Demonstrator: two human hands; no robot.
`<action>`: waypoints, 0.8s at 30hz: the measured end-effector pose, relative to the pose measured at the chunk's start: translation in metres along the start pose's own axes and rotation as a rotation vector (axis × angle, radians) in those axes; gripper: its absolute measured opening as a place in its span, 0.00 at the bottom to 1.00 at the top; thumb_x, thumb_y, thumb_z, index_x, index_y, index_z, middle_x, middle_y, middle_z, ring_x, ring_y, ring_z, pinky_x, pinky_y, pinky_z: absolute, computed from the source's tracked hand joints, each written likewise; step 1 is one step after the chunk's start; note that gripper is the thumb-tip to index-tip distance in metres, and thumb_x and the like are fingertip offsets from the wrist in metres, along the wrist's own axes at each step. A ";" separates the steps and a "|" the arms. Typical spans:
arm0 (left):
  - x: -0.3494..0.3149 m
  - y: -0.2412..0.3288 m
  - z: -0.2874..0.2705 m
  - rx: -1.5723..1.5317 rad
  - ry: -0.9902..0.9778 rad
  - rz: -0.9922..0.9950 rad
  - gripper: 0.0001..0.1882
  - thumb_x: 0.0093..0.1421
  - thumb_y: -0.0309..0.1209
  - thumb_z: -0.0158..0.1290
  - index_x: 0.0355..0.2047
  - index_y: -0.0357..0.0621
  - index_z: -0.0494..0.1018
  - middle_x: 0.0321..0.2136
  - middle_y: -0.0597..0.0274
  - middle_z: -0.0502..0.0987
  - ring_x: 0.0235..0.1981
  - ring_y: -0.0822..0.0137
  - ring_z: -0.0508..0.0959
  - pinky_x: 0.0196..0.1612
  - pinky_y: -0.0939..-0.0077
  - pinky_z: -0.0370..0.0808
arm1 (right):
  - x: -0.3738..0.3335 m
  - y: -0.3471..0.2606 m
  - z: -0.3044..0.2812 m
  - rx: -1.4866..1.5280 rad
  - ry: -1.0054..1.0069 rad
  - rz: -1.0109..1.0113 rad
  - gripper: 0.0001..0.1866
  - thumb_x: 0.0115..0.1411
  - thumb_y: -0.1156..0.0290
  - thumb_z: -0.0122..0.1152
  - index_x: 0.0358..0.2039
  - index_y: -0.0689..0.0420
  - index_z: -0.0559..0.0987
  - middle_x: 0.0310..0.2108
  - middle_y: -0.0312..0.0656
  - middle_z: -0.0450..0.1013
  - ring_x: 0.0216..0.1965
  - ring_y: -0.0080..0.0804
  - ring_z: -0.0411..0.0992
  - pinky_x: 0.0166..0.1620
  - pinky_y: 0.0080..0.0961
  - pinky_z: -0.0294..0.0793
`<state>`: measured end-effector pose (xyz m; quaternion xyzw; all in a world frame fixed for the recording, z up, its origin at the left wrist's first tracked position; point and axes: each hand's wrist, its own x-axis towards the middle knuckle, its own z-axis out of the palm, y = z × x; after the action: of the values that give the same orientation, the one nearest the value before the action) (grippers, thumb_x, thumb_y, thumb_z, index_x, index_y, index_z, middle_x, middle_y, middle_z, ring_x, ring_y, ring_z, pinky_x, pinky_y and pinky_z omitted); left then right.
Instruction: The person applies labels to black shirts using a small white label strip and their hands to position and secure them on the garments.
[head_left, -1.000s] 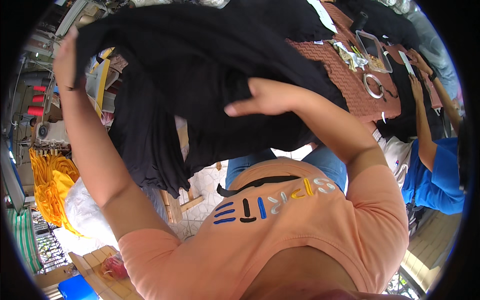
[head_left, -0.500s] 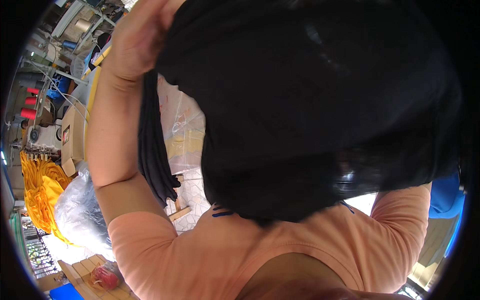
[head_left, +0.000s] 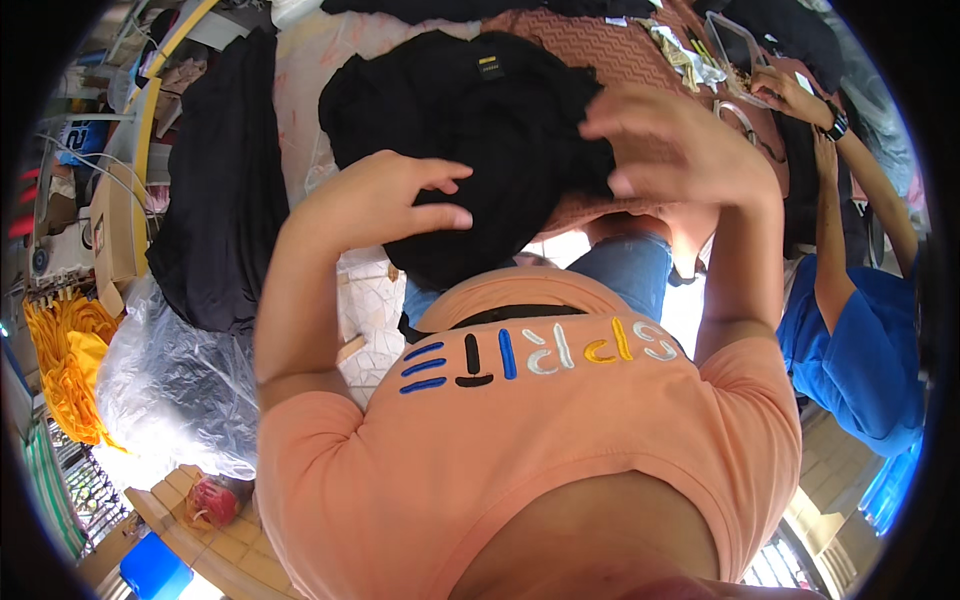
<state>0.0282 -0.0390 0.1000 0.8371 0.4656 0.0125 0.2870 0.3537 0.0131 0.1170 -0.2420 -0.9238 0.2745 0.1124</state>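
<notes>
A black garment (head_left: 450, 130) lies rumpled in front of me on the table, its near part hanging over the edge toward my lap. A small dark label with a yellow top (head_left: 488, 66) shows near its far edge. My left hand (head_left: 415, 195) is over the garment's left part, thumb and fingers apart, nothing between them. Beside the garment's right edge, my right hand (head_left: 690, 145) is open and slightly blurred, its thumb and fingers spread. Whether either hand touches the cloth is hard to tell.
Black cloth (head_left: 220, 190) hangs at the left, above clear plastic wrapping (head_left: 180, 390) and yellow fabric (head_left: 65, 350). A reddish-brown patterned cloth (head_left: 570, 50) covers the table's far side. At right, a co-worker in blue (head_left: 850, 340) reaches over the table near a clear plastic container (head_left: 735, 45).
The black garment, held up close before me half a second ago, has come down onto the table. Both hands have lowered and let go of it, and the table and co-worker now show.
</notes>
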 end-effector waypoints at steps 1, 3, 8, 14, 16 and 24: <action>0.007 -0.009 0.011 -0.173 0.108 0.014 0.22 0.59 0.40 0.56 0.49 0.39 0.74 0.44 0.52 0.78 0.48 0.58 0.77 0.52 0.70 0.71 | -0.017 -0.004 0.002 0.115 0.040 -0.235 0.23 0.50 0.61 0.68 0.43 0.61 0.78 0.44 0.49 0.72 0.43 0.46 0.73 0.44 0.38 0.74; 0.009 -0.037 0.035 -0.319 0.386 -0.059 0.17 0.60 0.35 0.55 0.48 0.40 0.75 0.43 0.54 0.79 0.47 0.63 0.78 0.51 0.75 0.71 | -0.028 -0.036 -0.008 0.578 -0.270 -0.320 0.25 0.49 0.61 0.69 0.45 0.63 0.77 0.44 0.50 0.72 0.43 0.46 0.73 0.42 0.37 0.75; 0.021 -0.092 0.055 0.002 0.779 -0.099 0.12 0.62 0.30 0.52 0.45 0.44 0.76 0.46 0.60 0.78 0.50 0.61 0.76 0.53 0.74 0.69 | -0.032 -0.045 -0.019 0.485 -0.289 -0.209 0.20 0.51 0.65 0.67 0.42 0.62 0.78 0.41 0.47 0.73 0.40 0.42 0.74 0.41 0.35 0.74; 0.043 -0.101 0.082 -0.087 1.043 -0.065 0.12 0.60 0.27 0.50 0.44 0.47 0.77 0.46 0.60 0.77 0.48 0.57 0.76 0.52 0.68 0.70 | -0.010 -0.051 -0.002 -0.042 -0.004 -0.007 0.14 0.54 0.69 0.65 0.40 0.60 0.78 0.38 0.44 0.74 0.38 0.37 0.74 0.41 0.32 0.73; 0.053 -0.097 0.080 -0.009 1.007 -0.017 0.12 0.61 0.25 0.49 0.44 0.47 0.78 0.46 0.60 0.77 0.48 0.59 0.76 0.53 0.71 0.69 | 0.004 -0.042 0.006 -0.216 0.144 0.098 0.12 0.55 0.71 0.64 0.39 0.59 0.79 0.37 0.42 0.75 0.37 0.36 0.74 0.41 0.31 0.73; 0.053 -0.115 0.079 0.016 0.695 -0.070 0.16 0.52 0.21 0.48 0.40 0.46 0.76 0.45 0.58 0.77 0.52 0.57 0.73 0.57 0.67 0.65 | 0.021 0.098 0.119 -0.208 0.655 0.356 0.08 0.50 0.74 0.65 0.32 0.58 0.79 0.36 0.40 0.74 0.39 0.43 0.71 0.43 0.33 0.71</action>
<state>-0.0077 0.0121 -0.0362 0.7685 0.5640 0.2835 0.1051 0.3326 0.0413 -0.0348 -0.4837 -0.8053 0.1029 0.3270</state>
